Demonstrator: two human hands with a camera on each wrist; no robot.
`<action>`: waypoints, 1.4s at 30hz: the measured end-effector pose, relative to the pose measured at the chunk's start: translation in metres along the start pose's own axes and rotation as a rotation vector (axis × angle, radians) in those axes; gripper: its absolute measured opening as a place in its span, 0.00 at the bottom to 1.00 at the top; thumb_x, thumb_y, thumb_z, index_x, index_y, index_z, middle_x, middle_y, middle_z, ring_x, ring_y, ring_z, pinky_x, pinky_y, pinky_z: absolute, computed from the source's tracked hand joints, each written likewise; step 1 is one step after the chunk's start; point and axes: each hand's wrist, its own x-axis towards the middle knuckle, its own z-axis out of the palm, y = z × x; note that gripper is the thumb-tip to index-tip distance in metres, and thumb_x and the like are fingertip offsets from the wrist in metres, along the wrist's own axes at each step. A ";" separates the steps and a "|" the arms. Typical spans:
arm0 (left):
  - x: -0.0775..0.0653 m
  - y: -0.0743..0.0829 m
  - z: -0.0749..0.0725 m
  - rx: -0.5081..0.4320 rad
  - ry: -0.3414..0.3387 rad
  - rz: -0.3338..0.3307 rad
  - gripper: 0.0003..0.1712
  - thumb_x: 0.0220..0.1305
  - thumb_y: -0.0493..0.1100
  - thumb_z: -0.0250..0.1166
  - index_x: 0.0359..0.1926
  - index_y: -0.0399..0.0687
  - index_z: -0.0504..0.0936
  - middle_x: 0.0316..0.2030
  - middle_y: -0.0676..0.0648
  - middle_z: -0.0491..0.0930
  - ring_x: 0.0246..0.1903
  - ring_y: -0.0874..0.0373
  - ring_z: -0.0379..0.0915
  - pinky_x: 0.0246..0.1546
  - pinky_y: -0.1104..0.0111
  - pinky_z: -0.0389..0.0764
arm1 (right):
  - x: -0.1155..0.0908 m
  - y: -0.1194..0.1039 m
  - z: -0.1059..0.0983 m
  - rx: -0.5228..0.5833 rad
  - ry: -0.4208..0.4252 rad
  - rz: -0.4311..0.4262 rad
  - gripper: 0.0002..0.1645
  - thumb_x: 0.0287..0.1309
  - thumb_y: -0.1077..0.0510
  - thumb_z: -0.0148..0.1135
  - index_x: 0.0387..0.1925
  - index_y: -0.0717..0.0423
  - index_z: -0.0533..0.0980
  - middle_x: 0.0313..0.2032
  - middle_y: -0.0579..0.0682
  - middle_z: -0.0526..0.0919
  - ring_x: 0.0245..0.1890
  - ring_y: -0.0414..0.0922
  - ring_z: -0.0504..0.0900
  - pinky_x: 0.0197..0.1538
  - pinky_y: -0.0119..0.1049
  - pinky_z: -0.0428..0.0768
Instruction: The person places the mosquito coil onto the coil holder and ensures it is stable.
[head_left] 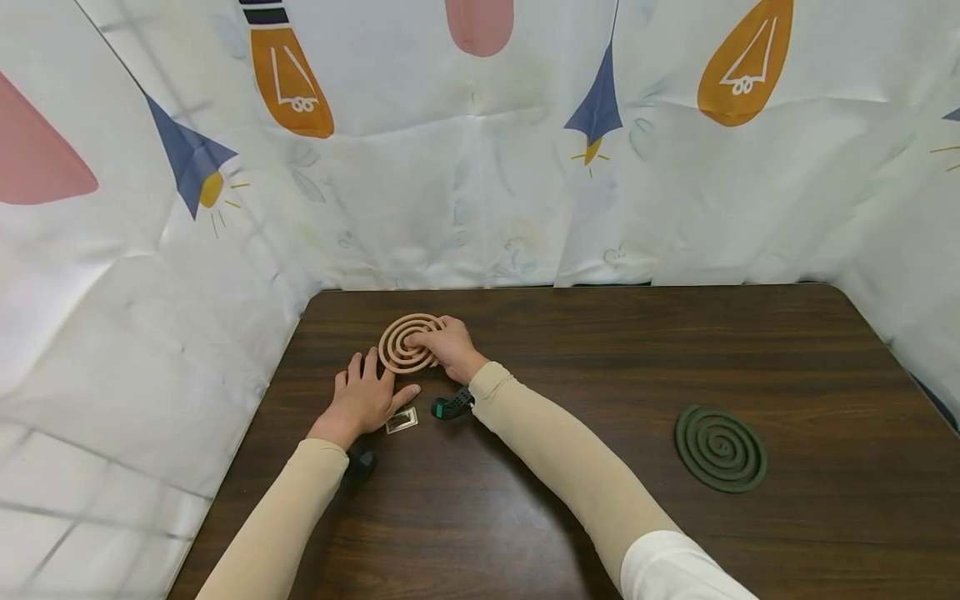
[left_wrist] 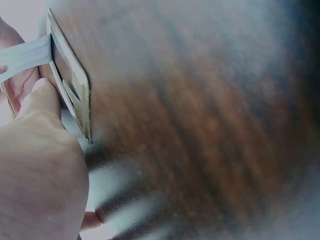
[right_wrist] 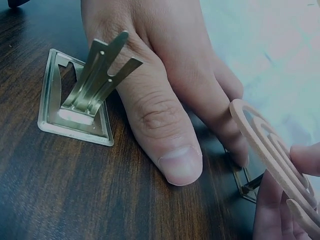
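The head camera looks from high up, forward and down, far enough back to see most of the surface (head_left: 450, 525) and the cloth (head_left: 480, 183) behind it. The left wrist camera sits very close, its picture turned sideways, beside the left hand (head_left: 363, 402). The right wrist camera is close and low, facing that same hand. All three see the metal stand (head_left: 402, 420).

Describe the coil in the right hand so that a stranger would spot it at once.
On the brown table, look toward the far left corner, where both hands are. The right hand pinches a flat tan coil near the left hand. Its pale colour sets it apart from the dark green coil lying on the table's right side.
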 end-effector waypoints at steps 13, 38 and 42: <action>0.000 0.000 -0.002 0.003 -0.008 0.000 0.47 0.80 0.68 0.44 0.82 0.39 0.51 0.79 0.24 0.44 0.78 0.21 0.40 0.70 0.27 0.55 | 0.002 0.000 -0.002 -0.002 -0.043 -0.002 0.17 0.60 0.57 0.74 0.44 0.57 0.74 0.32 0.49 0.77 0.25 0.42 0.73 0.28 0.33 0.73; 0.000 0.000 -0.001 0.000 -0.006 0.004 0.48 0.80 0.68 0.44 0.82 0.38 0.50 0.79 0.24 0.44 0.78 0.21 0.40 0.70 0.28 0.55 | 0.001 0.000 -0.002 0.001 -0.049 0.003 0.15 0.62 0.57 0.72 0.44 0.57 0.74 0.31 0.48 0.77 0.24 0.41 0.73 0.27 0.33 0.73; 0.001 0.000 0.000 0.004 -0.013 0.003 0.48 0.79 0.68 0.44 0.82 0.38 0.51 0.79 0.24 0.44 0.78 0.21 0.40 0.70 0.28 0.55 | 0.002 0.001 -0.002 0.000 -0.047 0.010 0.20 0.62 0.56 0.72 0.50 0.60 0.75 0.33 0.49 0.79 0.24 0.41 0.75 0.27 0.33 0.74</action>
